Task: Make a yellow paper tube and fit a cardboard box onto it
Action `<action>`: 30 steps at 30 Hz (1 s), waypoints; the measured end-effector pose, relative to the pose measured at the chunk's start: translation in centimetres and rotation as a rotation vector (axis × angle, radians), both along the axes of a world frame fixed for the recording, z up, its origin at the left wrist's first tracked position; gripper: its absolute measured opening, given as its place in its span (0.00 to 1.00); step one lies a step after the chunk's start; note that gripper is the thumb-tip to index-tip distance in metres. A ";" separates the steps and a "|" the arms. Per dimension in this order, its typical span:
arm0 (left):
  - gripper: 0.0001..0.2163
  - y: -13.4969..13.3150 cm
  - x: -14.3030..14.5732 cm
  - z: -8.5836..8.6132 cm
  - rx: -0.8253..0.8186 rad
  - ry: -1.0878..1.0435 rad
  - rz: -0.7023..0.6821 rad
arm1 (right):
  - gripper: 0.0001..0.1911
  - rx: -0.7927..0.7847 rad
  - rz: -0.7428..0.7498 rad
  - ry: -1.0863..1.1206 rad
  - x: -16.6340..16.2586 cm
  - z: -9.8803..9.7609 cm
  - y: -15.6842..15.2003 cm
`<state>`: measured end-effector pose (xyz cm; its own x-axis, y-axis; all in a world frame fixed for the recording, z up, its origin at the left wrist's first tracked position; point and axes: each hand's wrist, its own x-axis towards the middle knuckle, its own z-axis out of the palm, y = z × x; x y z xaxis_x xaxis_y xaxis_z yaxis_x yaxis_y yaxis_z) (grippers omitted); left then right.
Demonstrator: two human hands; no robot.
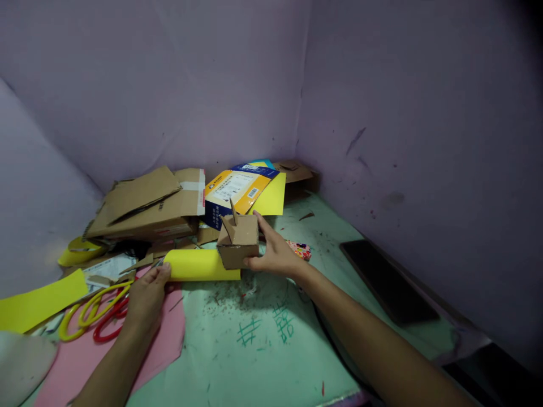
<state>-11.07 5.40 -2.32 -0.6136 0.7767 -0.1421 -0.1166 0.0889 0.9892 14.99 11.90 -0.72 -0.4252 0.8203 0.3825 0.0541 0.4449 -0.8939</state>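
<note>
My right hand grips a small cardboard box by its right side, thumb low and fingers behind. Two pointed cardboard pieces stick up from the box's top left. Just behind the box lies a curled strip of yellow paper, partly hidden by it. The left end of that paper is pinched in my left hand. Close by the left hand are yellow-handled scissors and red-handled scissors, lying on pink paper.
Flattened cardboard is piled at the back left, beside a blue and orange printed box. A yellow paper strip lies at left. A dark phone-like slab rests along the right wall. Scraps dot the green tabletop.
</note>
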 end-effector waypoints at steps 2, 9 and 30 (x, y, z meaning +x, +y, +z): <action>0.10 0.0 -0.1 -0.1 0.008 0.000 0.002 | 0.57 -0.003 0.004 0.008 0.0 -0.1 0.0; 0.09 0.1 0.0 -0.1 0.018 -0.005 0.013 | 0.50 0.038 0.040 0.042 -0.1 0.2 -0.1; 0.11 0.2 0.1 0.0 0.005 0.014 -0.001 | 0.50 0.023 0.043 0.059 0.0 0.4 -0.3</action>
